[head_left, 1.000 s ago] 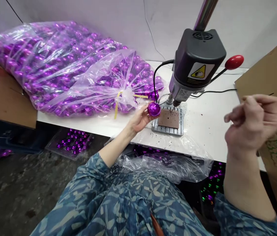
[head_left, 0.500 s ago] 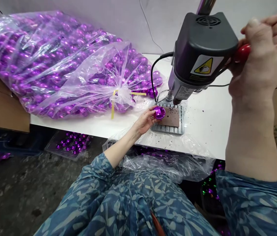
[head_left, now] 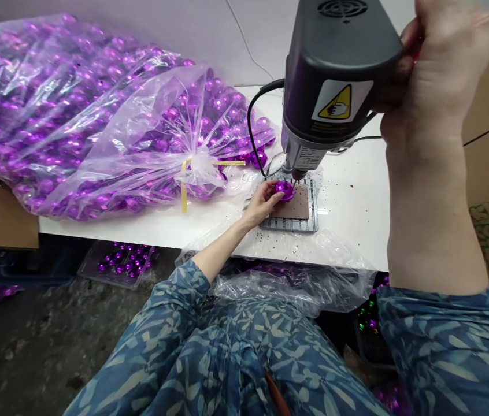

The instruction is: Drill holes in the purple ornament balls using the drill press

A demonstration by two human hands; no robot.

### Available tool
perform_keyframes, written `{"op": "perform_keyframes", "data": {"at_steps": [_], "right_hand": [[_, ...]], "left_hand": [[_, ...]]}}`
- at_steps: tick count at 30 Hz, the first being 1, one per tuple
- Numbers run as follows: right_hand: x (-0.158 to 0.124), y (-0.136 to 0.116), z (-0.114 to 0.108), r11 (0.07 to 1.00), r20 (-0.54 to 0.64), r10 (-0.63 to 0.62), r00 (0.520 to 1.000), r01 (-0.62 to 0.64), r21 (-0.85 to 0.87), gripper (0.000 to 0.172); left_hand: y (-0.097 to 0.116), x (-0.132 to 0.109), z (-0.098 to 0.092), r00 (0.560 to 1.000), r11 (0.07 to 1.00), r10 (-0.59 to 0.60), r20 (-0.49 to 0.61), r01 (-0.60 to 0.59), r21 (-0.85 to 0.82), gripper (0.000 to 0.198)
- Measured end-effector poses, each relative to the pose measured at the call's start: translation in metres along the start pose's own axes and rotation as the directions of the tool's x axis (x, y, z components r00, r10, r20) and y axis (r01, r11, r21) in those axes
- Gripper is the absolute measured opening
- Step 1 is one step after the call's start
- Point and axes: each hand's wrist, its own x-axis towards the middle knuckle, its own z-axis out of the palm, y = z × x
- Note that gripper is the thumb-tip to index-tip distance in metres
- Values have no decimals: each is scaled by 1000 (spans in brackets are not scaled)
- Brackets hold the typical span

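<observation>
My left hand (head_left: 262, 203) is closed on a shiny purple faceted ball (head_left: 284, 190). It holds the ball over a brown board (head_left: 293, 208) on the grey metal base (head_left: 312, 222) of a bench drill. Above stands the drill press (head_left: 335, 75), dark grey with a yellow warning label. Its chuck (head_left: 299, 174) and thin bit are close beside the ball; whether they touch I cannot tell. At the upper right my right hand (head_left: 448, 63) is wrapped round the drill's red-ended lever, which is mostly hidden behind the fingers.
A large clear bag (head_left: 97, 115) of purple balls, tied with yellow ribbon, covers the table's left side. Cardboard boxes (head_left: 2, 214) stand at left and right. Clear plastic sheeting (head_left: 296, 283) hangs at the front edge. A tray (head_left: 123, 263) of purple balls is lower left.
The left hand has turned the ball and brought it under the drill, beside the bit. My right hand has come lower on the lever relative to the drill. The whole view has also shifted.
</observation>
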Motion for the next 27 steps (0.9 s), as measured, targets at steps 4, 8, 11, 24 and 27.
{"op": "perform_keyframes", "data": {"at_steps": [4,8,11,24,27], "right_hand": [[-10,-7,9,998,-3,-4,1000,4,68,56],[-8,-4,10,993,-16,-46,999,47,108,59],[-7,-2,9,993,-11,-35,999,36,113,55],[-4,5,1,990,6,-137,991,137,37,50],[-6,4,3,993,-3,-111,994,111,50,50]], "left_hand": [[-4,2,0,999,991,36,6,-36,133,42],[-6,1,-1,997,970,65,-36,-55,237,46],[-6,2,0,999,985,40,-25,-35,169,44],[19,50,-42,984,959,137,-112,-104,263,36],[22,94,-51,978,926,189,-83,-149,347,31]]}}
